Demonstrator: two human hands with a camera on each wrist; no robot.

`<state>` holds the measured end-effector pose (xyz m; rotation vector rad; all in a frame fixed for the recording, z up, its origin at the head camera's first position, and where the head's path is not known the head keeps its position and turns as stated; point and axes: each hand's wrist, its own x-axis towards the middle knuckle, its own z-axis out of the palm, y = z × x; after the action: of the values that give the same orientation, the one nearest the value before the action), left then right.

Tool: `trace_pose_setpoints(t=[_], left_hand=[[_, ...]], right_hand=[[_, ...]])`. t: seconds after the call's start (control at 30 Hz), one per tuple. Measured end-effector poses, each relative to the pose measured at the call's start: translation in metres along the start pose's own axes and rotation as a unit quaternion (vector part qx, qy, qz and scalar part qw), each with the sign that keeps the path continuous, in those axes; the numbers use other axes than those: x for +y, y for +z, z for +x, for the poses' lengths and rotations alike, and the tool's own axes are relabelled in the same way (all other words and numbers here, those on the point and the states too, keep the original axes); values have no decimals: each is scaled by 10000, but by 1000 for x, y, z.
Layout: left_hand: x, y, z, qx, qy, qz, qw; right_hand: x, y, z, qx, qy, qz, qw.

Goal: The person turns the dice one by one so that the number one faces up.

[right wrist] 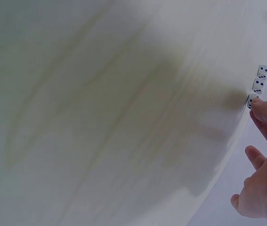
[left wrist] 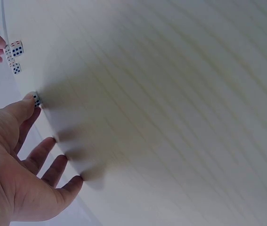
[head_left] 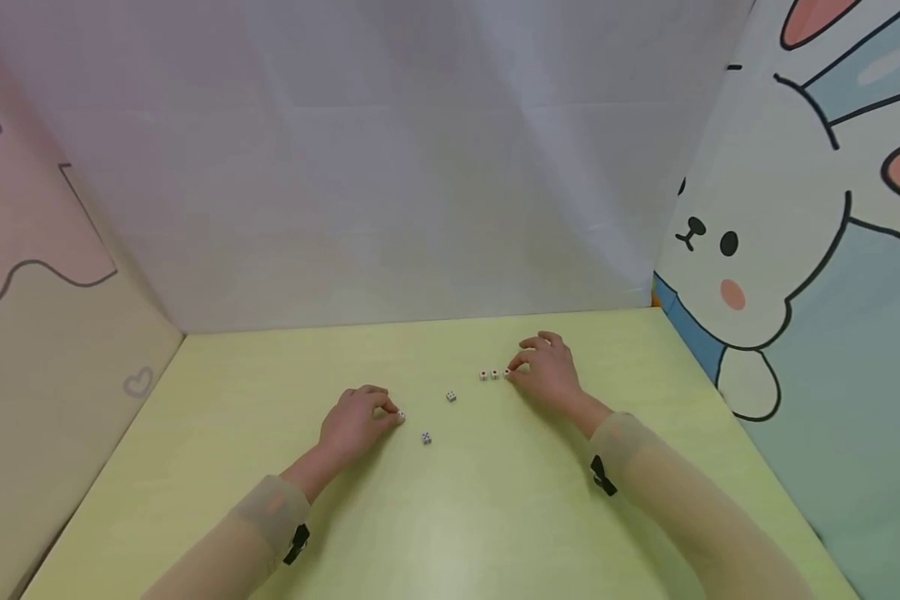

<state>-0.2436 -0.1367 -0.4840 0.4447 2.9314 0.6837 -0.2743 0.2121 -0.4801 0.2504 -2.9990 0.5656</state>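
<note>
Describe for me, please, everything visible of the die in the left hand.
The die is a small white cube with dark pips, seemingly plastic. The left hand pinches it between thumb and forefinger, which hide part of it. It is left of two loose dice in the head view; whether it touches the tabletop is unclear.

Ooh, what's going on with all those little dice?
The person's left hand has one die in its grip, and the right hand has its grip on another die, at the end of a close row of three. Two other dice lie apart on the table.
</note>
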Motion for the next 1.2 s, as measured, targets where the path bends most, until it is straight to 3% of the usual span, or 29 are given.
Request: trace_pose_setpoints(t=[0.7, 1.2], left_hand=[[1, 0, 0, 0, -12, -33, 10000], [0, 0, 1, -49, 10, 2, 10000]], right_hand=[[2, 1, -1, -1, 34, 39, 10000], [12, -34, -18, 368, -229, 66, 9990]])
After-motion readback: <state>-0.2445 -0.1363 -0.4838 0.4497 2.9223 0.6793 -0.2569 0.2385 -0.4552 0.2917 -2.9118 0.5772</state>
